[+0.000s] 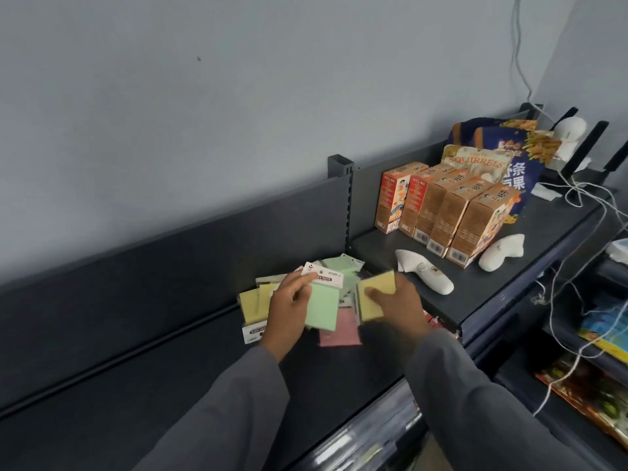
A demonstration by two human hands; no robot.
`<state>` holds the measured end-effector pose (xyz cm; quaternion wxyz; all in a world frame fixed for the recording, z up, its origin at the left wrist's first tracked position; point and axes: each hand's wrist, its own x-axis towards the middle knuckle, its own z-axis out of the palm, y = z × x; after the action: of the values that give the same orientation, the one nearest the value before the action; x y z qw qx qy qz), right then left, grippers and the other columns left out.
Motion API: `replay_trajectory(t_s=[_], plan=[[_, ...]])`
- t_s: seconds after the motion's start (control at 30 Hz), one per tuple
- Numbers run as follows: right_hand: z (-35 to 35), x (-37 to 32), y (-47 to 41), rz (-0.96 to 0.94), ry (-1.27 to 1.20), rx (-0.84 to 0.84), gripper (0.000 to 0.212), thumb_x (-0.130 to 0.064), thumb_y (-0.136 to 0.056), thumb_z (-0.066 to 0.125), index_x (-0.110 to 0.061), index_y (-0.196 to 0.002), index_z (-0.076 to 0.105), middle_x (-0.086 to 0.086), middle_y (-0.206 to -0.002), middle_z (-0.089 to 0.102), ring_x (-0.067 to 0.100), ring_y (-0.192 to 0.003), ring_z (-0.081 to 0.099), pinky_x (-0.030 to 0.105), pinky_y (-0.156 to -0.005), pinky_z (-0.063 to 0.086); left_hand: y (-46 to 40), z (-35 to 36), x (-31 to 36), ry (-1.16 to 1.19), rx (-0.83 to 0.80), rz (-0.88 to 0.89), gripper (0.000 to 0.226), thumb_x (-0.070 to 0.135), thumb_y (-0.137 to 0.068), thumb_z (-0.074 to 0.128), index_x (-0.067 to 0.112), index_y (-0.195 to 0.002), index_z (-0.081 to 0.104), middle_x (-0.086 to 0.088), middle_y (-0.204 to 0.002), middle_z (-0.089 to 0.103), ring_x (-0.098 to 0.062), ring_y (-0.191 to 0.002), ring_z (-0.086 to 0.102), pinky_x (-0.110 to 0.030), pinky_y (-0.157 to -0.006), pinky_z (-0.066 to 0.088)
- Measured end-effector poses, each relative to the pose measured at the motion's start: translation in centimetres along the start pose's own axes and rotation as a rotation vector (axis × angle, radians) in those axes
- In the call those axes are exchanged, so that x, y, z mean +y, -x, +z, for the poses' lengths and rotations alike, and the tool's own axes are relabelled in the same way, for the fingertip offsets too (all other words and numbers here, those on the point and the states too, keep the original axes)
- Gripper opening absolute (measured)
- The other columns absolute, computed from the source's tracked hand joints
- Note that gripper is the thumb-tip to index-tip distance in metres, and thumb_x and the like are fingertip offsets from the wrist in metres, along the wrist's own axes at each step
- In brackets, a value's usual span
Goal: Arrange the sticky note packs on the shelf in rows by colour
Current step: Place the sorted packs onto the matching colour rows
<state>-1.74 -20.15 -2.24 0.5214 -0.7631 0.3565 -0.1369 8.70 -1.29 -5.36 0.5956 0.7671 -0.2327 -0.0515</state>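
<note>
Near the centre of the frame, a green pack of sticky notes is held in the left hand, the fingers closed around its left edge and the thumb laid near its white header card. Just to the right, a yellow pack is gripped by the right hand, with the thumb pressed on its face. Both packs are lifted slightly above a loose heap of packs lying on the dark shelf. In that heap, a pink pack is seen below the green one, yellow packs are seen at the left, and further green packs are seen behind, toward the shelf's back panel. No rows by colour are formed in the heap.

In the right half of the frame, on a neighbouring shelf section, a row of orange cartons is stood upright, with snack bags behind them. A white handheld device is laid just beside the heap, in front of the cartons. Grey sleeves are seen at the bottom of the frame.
</note>
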Motion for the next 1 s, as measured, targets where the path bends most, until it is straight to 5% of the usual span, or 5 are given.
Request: replay_trajectory(t_s=[0.2,0.37,0.57,0.7,1.0], plan=[[3.6,-4.5,2.6,0.014,-0.510,-0.248,0.018,-0.005,-0.097,0.051,-0.015,-0.110,0.057,0.011,-0.103,0.062,0.027,-0.082,0.068,0.045,-0.051,0.060,3.7,-3.7,0.9,-0.062,0.134,0.006,0.029,0.009,-0.103,0.052,0.014,-0.127,0.069,0.012,-0.131,0.056,-0.010,-0.122,0.056,-0.038,-0.108,0.047],[9.9,-5.1,6.0,0.155,-0.829,-0.438,0.029,-0.003,-0.091,0.063,-0.014,-0.117,0.056,0.014,-0.109,0.065,0.033,-0.094,0.067,0.054,-0.076,0.060,9.0,-10.7,0.4,-0.110,0.251,-0.059,0.041,0.013,-0.095,0.062,0.020,-0.136,0.063,0.013,-0.139,0.052,-0.011,-0.126,0.056,-0.046,-0.105,0.051],[19.2,-7.4,14.4,0.117,-0.783,-0.754,0.017,-0.012,-0.086,0.074,-0.016,-0.089,0.058,0.008,-0.092,0.068,0.020,-0.083,0.067,0.038,-0.071,0.052,16.4,-19.2,1.2,-0.124,0.510,-0.135,0.041,0.032,-0.094,0.070,0.018,-0.133,0.065,0.017,-0.131,0.055,-0.006,-0.118,0.059,-0.036,-0.102,0.052],[24.7,-9.1,20.6,0.066,-0.776,-0.933,0.022,0.003,-0.088,0.065,-0.013,-0.103,0.059,0.012,-0.101,0.070,0.025,-0.090,0.068,0.041,-0.071,0.055,22.1,-25.0,1.6,-0.179,0.676,-0.143,0.038,0.031,-0.093,0.072,0.017,-0.127,0.068,0.010,-0.127,0.061,-0.004,-0.102,0.058,-0.015,-0.088,0.046],[36.4,-11.2,37.7,-0.265,-0.443,-1.201,0.058,0.015,-0.084,0.054,-0.030,-0.116,0.072,0.007,-0.120,0.071,0.027,-0.096,0.067,0.053,-0.088,0.055,37.2,-40.4,0.9,-0.304,0.812,-0.172,0.049,0.015,-0.092,0.073,0.018,-0.139,0.058,0.009,-0.141,0.051,-0.008,-0.133,0.048,-0.043,-0.113,0.043]])
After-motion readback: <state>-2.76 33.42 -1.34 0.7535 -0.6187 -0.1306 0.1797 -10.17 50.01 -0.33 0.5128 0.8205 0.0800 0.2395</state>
